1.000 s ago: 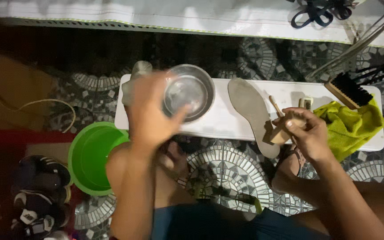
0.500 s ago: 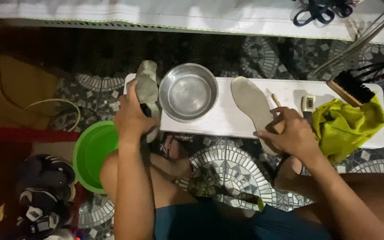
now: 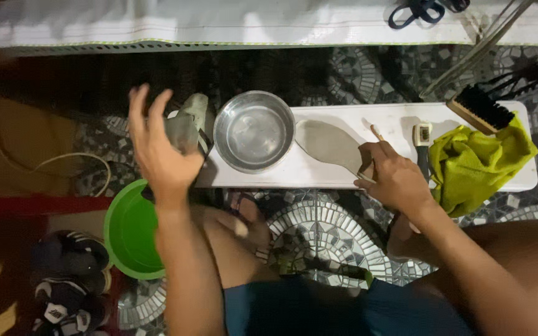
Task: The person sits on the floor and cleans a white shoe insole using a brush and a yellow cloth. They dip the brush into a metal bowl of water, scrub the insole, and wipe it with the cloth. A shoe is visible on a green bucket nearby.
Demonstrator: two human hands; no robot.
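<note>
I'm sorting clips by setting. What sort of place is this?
Probably a home floor set up for cleaning shoes: a patterned mosaic floor, a low white board bearing a metal bowl, an insole and a brush.

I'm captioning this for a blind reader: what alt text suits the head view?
Seen from above, a left hand grips a pale bottle beside a steel bowl on a white board, while the right hand presses a grey insole.

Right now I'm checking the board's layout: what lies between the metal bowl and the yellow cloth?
In the head view, between the metal bowl and the yellow cloth lie a grey insole, the right hand and a small brush.
</note>
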